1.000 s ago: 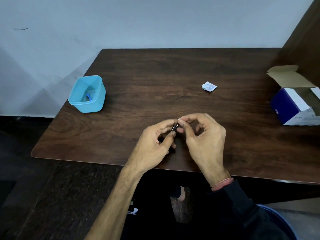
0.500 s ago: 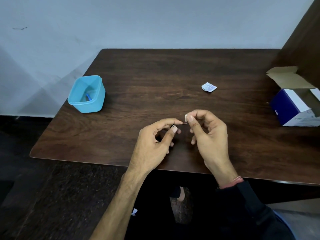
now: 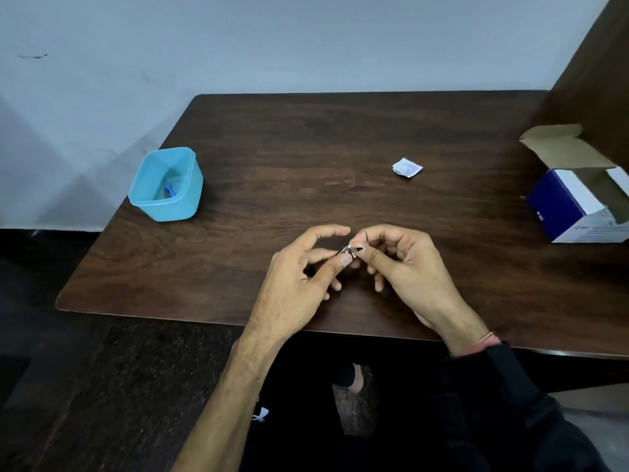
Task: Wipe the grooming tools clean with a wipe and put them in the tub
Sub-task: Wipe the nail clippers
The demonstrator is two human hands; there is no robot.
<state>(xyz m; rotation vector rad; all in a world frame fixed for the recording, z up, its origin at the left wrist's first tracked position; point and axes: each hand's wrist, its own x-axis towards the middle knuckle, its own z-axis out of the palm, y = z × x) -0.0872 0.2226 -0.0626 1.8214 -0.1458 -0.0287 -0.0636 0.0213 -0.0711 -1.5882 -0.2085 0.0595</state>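
Note:
Above the near middle of the dark wooden table, both my hands meet on a small metal grooming tool, likely a nail clipper. My left hand pinches its left end between thumb and a finger, index finger raised above. My right hand pinches the tool's right end with thumb and forefinger; a bit of white wipe seems to sit at those fingertips, mostly hidden. A light blue tub stands at the table's left edge with a small blue tool inside.
A torn white wipe sachet lies on the table to the right of centre. An open blue and white cardboard box sits at the right edge, beside a brown wooden panel. A pale wall is behind the table.
My hands drew a little apart half a second ago and have come back together on the tool. The tub, sachet and box have not moved.

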